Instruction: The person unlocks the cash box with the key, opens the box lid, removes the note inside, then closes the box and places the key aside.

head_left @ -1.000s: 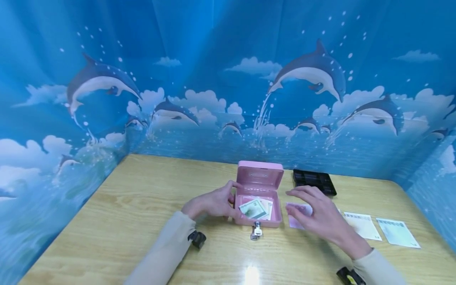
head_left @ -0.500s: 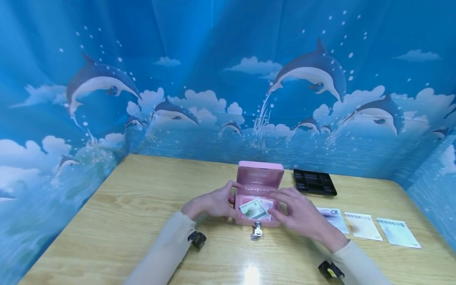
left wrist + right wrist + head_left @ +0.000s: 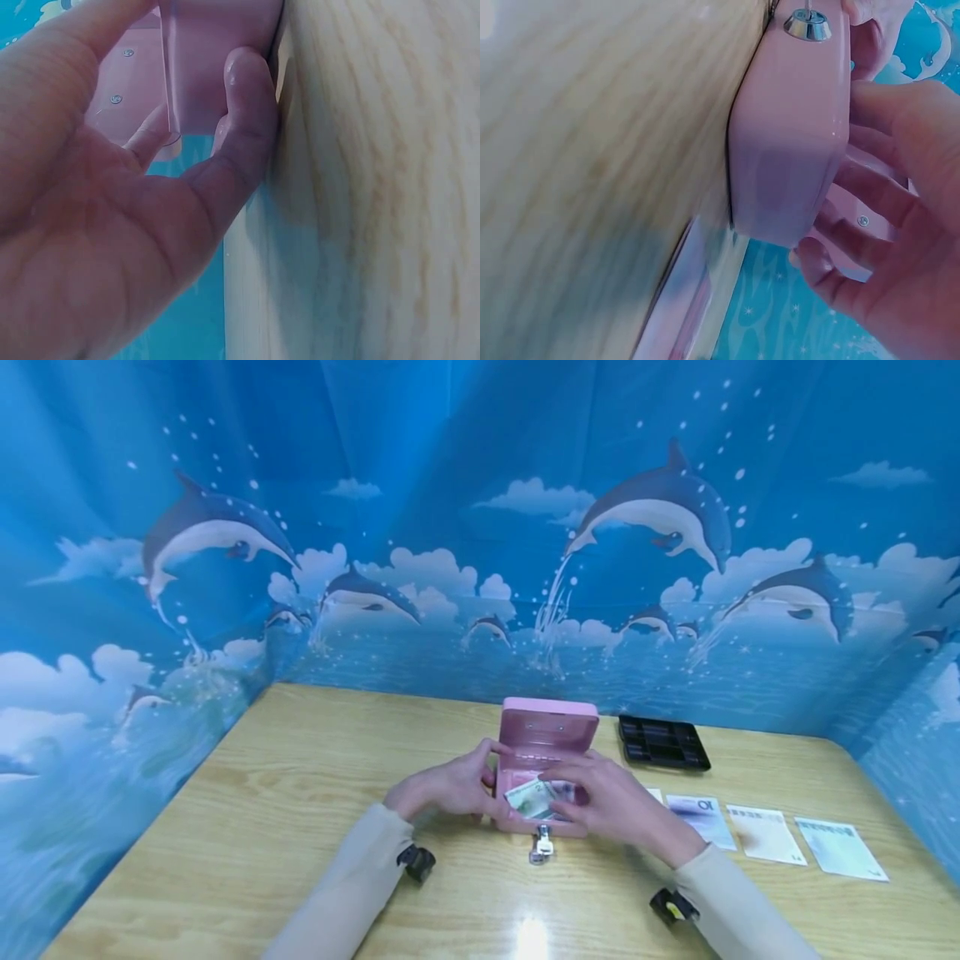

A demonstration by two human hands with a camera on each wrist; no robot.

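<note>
A pink cash box (image 3: 549, 710) stands on the table with its lid up and a key in its front lock (image 3: 543, 843). My left hand (image 3: 457, 785) grips the box's left side, thumb at the front and fingers along the wall. Inside lies a greenish banknote (image 3: 528, 798) marked 2. My right hand (image 3: 611, 802) reaches over the right wall into the box. Between its thumb and fingers shows a purple banknote (image 3: 564, 790), mostly hidden. In the right wrist view, these fingers curve over the box's rim, their tips partly hidden behind the wall.
Several banknotes lie in a row to the right, including a purple one (image 3: 701, 820) marked 10, an orange-tinted one (image 3: 765, 833) and a pale green one (image 3: 840, 847). A black compartment tray (image 3: 663, 743) sits behind them. A dolphin-print curtain (image 3: 420, 527) hangs behind the table.
My right hand has moved left from the banknotes beside the box to inside it, bringing the purple banknote along. My left hand has stayed on the box.
</note>
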